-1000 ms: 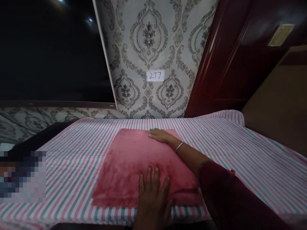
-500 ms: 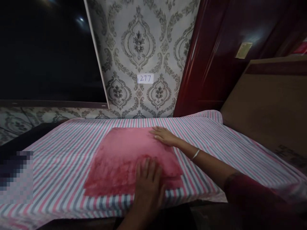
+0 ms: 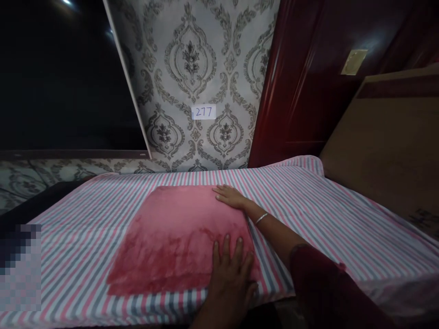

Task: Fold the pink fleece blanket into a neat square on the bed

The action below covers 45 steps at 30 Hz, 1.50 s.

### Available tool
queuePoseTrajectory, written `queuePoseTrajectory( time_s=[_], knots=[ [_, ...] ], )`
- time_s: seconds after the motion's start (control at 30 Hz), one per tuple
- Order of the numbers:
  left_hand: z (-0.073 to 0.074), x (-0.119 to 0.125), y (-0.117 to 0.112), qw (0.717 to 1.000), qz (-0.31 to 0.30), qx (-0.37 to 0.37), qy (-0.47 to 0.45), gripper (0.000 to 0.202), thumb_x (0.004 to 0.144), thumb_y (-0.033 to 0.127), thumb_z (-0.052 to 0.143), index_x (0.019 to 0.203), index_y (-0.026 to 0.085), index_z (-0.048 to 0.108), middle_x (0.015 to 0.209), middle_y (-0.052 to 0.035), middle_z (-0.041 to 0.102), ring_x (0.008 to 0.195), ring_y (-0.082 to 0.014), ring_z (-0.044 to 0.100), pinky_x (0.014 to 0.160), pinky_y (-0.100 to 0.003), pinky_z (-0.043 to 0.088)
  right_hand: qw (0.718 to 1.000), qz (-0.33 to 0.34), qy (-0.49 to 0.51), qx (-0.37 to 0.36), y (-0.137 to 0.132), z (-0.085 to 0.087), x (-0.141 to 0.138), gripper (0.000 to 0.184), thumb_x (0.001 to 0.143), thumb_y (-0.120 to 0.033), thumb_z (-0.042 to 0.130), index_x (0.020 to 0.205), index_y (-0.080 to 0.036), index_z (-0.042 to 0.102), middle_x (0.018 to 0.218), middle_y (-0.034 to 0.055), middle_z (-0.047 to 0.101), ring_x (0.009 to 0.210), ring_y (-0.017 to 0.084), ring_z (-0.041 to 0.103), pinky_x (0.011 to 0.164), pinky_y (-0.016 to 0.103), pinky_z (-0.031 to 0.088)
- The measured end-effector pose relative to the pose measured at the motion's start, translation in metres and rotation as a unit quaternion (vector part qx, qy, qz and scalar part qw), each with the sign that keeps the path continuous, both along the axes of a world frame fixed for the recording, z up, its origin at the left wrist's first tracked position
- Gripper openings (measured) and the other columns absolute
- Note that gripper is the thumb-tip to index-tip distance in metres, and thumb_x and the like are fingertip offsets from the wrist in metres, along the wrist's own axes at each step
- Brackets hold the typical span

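Observation:
A folded pink plush cloth point(image 3: 168, 233) lies flat on a striped sheet point(image 3: 308, 219), its layered edge facing me. My left hand point(image 3: 231, 274) rests palm down on the near right part of the cloth, fingers spread. At the far right corner, my right hand point(image 3: 229, 195) lies flat with its fingers stretched out over the cloth. A pale bangle circles the right wrist. Neither hand grips anything. The part of the cloth beneath both palms is hidden.
A large dark screen point(image 3: 68, 82) stands at the back left. Behind the sheet is patterned wallpaper with a paper label point(image 3: 203, 112) reading 277. To the right are a dark red door point(image 3: 302, 91) and a big cardboard box point(image 3: 387, 137).
My left hand has moved right across the cloth and its fingers are spread wider. The right hand stays near the far corner. The view has shifted slightly.

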<state>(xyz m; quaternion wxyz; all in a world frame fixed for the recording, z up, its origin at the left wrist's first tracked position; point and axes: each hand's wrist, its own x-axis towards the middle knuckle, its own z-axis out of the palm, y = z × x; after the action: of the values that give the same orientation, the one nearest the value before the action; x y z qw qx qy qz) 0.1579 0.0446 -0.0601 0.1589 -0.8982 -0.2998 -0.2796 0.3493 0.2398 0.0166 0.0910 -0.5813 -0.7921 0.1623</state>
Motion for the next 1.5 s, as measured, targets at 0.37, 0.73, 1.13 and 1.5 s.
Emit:
queuePoseTrajectory(
  time_s=[0.37, 0.73, 1.13, 1.5],
  knots=[
    [0.013, -0.003, -0.004, 0.999, -0.019, -0.043, -0.005, 0.067, 0.087, 0.057, 0.058, 0.147, 0.029, 0.047, 0.161, -0.0091, 0.036, 0.149, -0.0418, 0.021, 0.117, -0.065, 0.014, 0.995, -0.095, -0.005, -0.010, 0.006, 0.005, 0.001, 0.070, 0.099, -0.068, 0.019, 0.159, -0.032, 0.026, 0.169, 0.0050, 0.012, 0.155, 0.033, 0.002, 0.120, 0.061, 0.009],
    [0.034, -0.050, -0.013, 0.997, 0.049, -0.014, -0.051, 0.065, 0.083, 0.040, 0.065, 0.145, 0.029, 0.049, 0.160, -0.0116, 0.037, 0.150, -0.0412, 0.018, 0.116, -0.067, 0.007, 0.986, 0.144, -0.048, 0.063, -0.066, 0.034, -0.063, 0.061, 0.102, -0.061, 0.026, 0.158, -0.039, 0.026, 0.169, -0.0001, 0.009, 0.155, 0.030, 0.004, 0.121, 0.059, 0.008],
    [0.006, -0.061, -0.010, 0.999, 0.043, -0.011, -0.026, 0.080, 0.080, 0.050, 0.069, 0.152, 0.031, 0.040, 0.165, -0.0110, 0.026, 0.152, -0.0448, 0.009, 0.117, -0.066, 0.008, 0.998, 0.044, -0.053, 0.004, -0.006, 0.021, -0.059, 0.063, 0.101, -0.060, 0.025, 0.159, -0.034, 0.026, 0.168, 0.0019, 0.015, 0.154, 0.029, 0.013, 0.122, 0.056, 0.011],
    [0.040, -0.083, -0.013, 0.997, 0.057, -0.009, -0.051, 0.069, 0.084, 0.043, 0.064, 0.149, 0.029, 0.045, 0.162, -0.0105, 0.034, 0.150, -0.0377, 0.021, 0.118, -0.062, 0.013, 0.996, 0.014, -0.080, 0.028, -0.019, 0.043, -0.083, 0.064, 0.101, -0.060, 0.029, 0.159, -0.035, 0.024, 0.169, 0.0031, 0.007, 0.155, 0.034, 0.003, 0.120, 0.063, 0.008]
  ],
)
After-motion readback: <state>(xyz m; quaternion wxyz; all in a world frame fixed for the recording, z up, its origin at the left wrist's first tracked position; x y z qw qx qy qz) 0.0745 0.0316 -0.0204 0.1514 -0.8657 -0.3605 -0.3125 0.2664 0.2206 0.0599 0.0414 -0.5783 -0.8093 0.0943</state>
